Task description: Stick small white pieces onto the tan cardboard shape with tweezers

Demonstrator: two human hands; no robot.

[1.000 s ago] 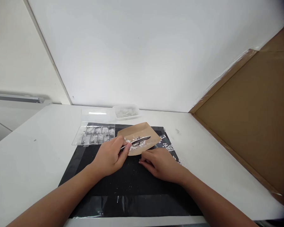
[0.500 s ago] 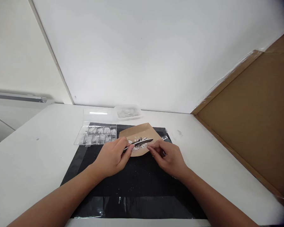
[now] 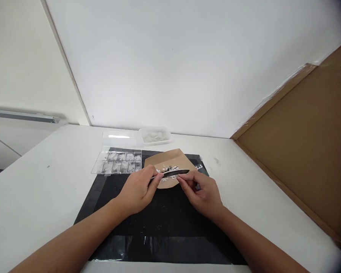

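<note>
A slim, curved black nail file [image 3: 174,173] with a pale edge is pinched between the thumb and fingers of my left hand [image 3: 136,189]. Its free end reaches to the fingertips of my right hand [image 3: 201,189], whose thumb and index finger are pressed together. Whatever sits in that right pinch is too small to make out. Beneath both hands lies a folded brown paper [image 3: 165,156], scattered with small white pieces [image 3: 165,179] and some dark bits. Under the paper is a black mat [image 3: 165,220].
A clear compartment box [image 3: 116,162], lid raised, holds translucent nail tips at the left. Behind it stands a white tub [image 3: 155,136] of pale pieces. A dark card with white squares [image 3: 199,167] shows by my right hand. Cardboard [image 3: 301,144] walls the right side.
The nail file has turned slightly, showing more of its black face, and its far end now meets my right fingertips. The whole view has shifted a little.
</note>
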